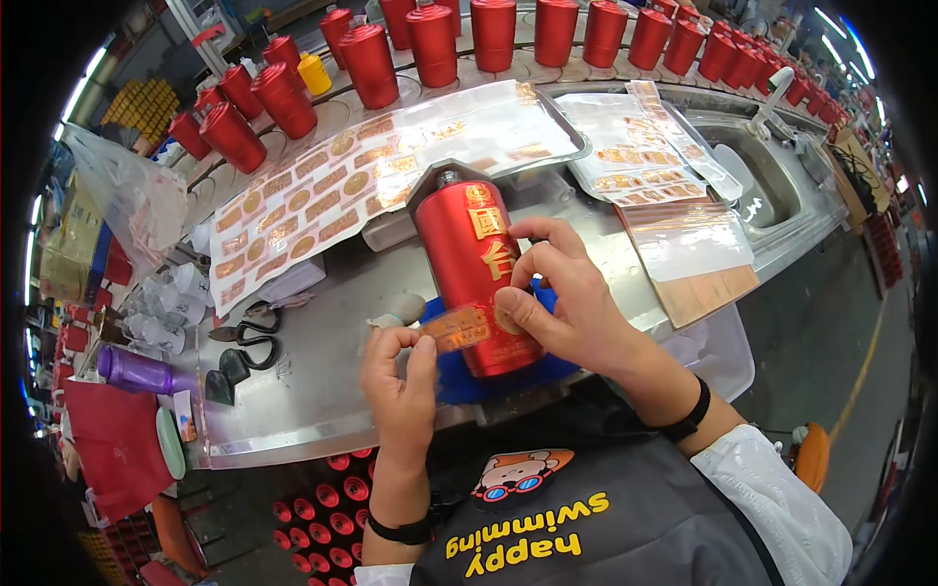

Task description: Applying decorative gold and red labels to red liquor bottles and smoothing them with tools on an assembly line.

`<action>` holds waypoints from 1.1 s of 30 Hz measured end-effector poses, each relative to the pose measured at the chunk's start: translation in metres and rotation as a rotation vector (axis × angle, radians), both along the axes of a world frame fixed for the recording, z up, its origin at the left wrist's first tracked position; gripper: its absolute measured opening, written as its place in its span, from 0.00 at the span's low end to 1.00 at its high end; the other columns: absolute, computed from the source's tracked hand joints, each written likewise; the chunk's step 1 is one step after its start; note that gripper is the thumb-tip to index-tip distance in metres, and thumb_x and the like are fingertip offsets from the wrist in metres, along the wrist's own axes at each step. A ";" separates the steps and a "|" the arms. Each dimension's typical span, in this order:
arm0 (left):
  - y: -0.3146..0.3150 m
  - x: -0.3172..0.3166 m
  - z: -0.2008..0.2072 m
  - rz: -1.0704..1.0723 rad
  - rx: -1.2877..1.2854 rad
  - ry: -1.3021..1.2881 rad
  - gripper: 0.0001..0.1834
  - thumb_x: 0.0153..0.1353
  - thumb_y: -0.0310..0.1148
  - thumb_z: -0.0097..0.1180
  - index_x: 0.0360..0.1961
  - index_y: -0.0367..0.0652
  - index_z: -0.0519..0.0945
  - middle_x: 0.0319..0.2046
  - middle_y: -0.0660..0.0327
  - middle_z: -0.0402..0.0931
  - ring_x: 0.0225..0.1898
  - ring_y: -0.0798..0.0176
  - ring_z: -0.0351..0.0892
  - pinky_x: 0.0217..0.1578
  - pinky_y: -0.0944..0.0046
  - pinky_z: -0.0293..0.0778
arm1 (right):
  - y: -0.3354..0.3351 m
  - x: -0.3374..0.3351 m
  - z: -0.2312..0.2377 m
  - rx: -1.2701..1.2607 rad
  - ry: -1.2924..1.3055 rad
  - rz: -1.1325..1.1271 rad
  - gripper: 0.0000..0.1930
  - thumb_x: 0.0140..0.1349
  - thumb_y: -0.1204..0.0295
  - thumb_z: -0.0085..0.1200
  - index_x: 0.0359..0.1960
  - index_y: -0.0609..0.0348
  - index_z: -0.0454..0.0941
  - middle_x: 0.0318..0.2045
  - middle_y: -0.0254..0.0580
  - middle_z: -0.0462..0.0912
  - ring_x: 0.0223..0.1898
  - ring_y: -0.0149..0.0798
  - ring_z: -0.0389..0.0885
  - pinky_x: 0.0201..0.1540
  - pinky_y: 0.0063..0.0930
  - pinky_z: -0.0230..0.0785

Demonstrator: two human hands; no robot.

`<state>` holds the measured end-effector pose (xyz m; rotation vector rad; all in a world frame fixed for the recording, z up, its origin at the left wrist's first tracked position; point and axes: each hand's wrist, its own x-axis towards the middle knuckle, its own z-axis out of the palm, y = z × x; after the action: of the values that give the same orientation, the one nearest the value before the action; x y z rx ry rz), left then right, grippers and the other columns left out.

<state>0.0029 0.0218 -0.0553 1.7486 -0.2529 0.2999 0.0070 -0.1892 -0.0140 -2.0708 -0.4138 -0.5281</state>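
Note:
A red bottle (451,259) with raised gold characters lies tilted in front of me, its neck pointing away, on a blue support (457,383). Pinched between thumb and index finger of my left hand (399,396) is a gold-printed transfer sticker (455,330), which reaches across the bottle's lower part. My right hand (576,298) grips the bottle's right side with bent fingers, the thumb on its face by a round gold emblem. Whether the sticker's right end touches the bottle I cannot tell.
Sheets of gold stickers (322,190) lie beyond the bottle, with more sheets (635,151) to the right. Red bottles line a curved conveyor (342,112) at the back. Scissors (256,337) and a purple bottle (135,371) sit left; a sink (767,186) is far right.

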 end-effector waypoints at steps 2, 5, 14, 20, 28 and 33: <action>0.001 0.000 -0.004 -0.027 -0.042 0.080 0.07 0.60 0.28 0.56 0.28 0.36 0.73 0.31 0.58 0.70 0.37 0.62 0.69 0.44 0.65 0.65 | 0.002 0.000 -0.001 0.010 0.010 -0.007 0.11 0.58 0.68 0.62 0.29 0.61 0.73 0.50 0.58 0.70 0.54 0.56 0.69 0.56 0.42 0.62; -0.001 0.001 -0.007 -0.044 -0.034 0.095 0.07 0.60 0.28 0.56 0.28 0.36 0.73 0.30 0.59 0.70 0.36 0.62 0.69 0.43 0.66 0.65 | 0.003 0.002 -0.001 0.013 0.016 -0.016 0.12 0.57 0.68 0.63 0.30 0.61 0.72 0.50 0.58 0.70 0.53 0.55 0.69 0.56 0.42 0.63; -0.009 -0.001 -0.020 -0.146 -0.219 0.240 0.07 0.65 0.29 0.53 0.32 0.38 0.73 0.30 0.66 0.69 0.34 0.73 0.66 0.38 0.72 0.64 | 0.002 0.003 -0.006 0.011 0.019 -0.018 0.10 0.61 0.69 0.59 0.33 0.61 0.72 0.52 0.56 0.68 0.53 0.52 0.71 0.55 0.37 0.64; -0.010 -0.002 -0.018 -0.229 -0.424 0.280 0.06 0.70 0.30 0.48 0.36 0.39 0.72 0.32 0.71 0.69 0.33 0.80 0.62 0.35 0.77 0.61 | -0.002 0.007 -0.014 0.089 0.053 0.008 0.09 0.65 0.69 0.55 0.35 0.61 0.73 0.53 0.53 0.68 0.53 0.47 0.71 0.56 0.34 0.64; -0.011 -0.008 -0.001 -0.227 -0.375 0.261 0.06 0.69 0.30 0.50 0.35 0.39 0.72 0.30 0.71 0.68 0.32 0.79 0.62 0.34 0.77 0.60 | -0.017 0.015 -0.027 0.212 0.120 0.107 0.09 0.65 0.67 0.55 0.35 0.60 0.73 0.54 0.51 0.68 0.53 0.43 0.71 0.57 0.33 0.63; -0.011 -0.005 -0.010 -0.153 -0.206 0.176 0.06 0.67 0.29 0.51 0.34 0.38 0.73 0.30 0.68 0.68 0.32 0.76 0.63 0.34 0.74 0.61 | -0.011 0.007 -0.008 -0.009 0.078 -0.028 0.16 0.59 0.62 0.63 0.34 0.61 0.72 0.53 0.58 0.67 0.52 0.52 0.71 0.56 0.37 0.64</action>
<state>-0.0018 0.0112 -0.0650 1.5315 -0.2189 0.0577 0.0144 -0.1998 -0.0217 -2.1015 -0.3423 -0.4610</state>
